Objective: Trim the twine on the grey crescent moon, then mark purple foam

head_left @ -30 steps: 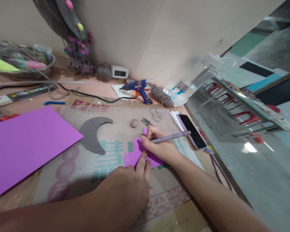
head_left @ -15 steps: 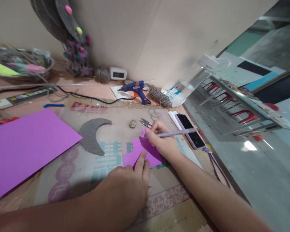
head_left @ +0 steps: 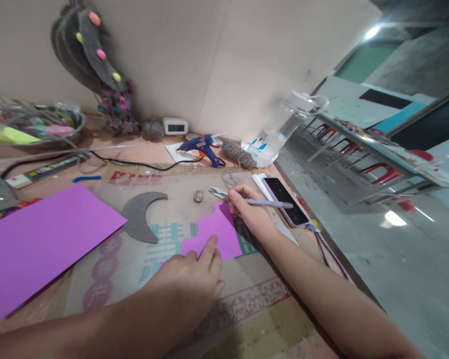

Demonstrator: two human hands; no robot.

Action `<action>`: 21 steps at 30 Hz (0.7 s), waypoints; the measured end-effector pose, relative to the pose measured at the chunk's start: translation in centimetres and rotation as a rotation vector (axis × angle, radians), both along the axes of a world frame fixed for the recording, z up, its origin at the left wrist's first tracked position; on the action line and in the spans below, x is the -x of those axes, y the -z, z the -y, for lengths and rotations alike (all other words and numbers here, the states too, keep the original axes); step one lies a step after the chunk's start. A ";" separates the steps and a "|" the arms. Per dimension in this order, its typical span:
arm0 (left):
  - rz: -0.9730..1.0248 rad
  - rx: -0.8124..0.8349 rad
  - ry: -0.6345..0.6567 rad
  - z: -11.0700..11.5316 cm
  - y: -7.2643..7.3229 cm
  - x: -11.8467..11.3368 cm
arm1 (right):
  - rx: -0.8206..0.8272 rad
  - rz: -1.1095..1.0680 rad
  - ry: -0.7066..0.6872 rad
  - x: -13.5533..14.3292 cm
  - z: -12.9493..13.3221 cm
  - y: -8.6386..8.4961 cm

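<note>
A small purple paper piece [head_left: 224, 232] with cut-out edges lies on the covered work surface [head_left: 134, 264]. My left hand [head_left: 192, 276] rests on its lower part, fingers apart, index finger stretched out on the paper. At the paper's upper right edge, my right hand [head_left: 247, 207] grips a pale purple pen [head_left: 269, 203], its back end pointing right; the tip is hidden by the fingers. Scissors [head_left: 219, 193] lie just beyond that hand, partly covered. A grey crescent [head_left: 136, 217] and a large purple sheet [head_left: 56, 239] lie to the left.
A blue glue gun [head_left: 204, 147], grey yarn [head_left: 239, 153] and a small clock [head_left: 175, 126] stand along the wall. A phone [head_left: 286, 202] lies right of my right hand. Behind it stands a clear bottle [head_left: 288, 119]. A full basket [head_left: 37, 134] is at the back left.
The view has shifted, so things sit slightly further left. My right hand has moved away from the paper's top corner to its right edge. My left hand still rests on the paper.
</note>
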State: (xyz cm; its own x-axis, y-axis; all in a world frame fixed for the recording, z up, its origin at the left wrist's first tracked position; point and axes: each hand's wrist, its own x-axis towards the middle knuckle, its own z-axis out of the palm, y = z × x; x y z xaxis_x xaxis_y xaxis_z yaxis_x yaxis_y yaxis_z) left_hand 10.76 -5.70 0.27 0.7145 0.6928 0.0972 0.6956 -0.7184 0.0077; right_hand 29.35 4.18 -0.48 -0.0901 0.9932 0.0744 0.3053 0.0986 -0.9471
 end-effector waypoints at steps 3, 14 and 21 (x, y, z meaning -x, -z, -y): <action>-0.019 0.017 0.007 -0.1 -0.4 -0.1 | -0.127 0.115 0.003 0.2 0.3 -0.3; -0.041 0.095 -0.016 -0.2 -0.5 -0.4 | -0.334 0.585 -0.310 1.4 0.0 -2.5; 0.031 0.020 -0.028 0.1 0.6 -0.3 | -0.382 0.715 -0.361 4.1 -2.7 -1.4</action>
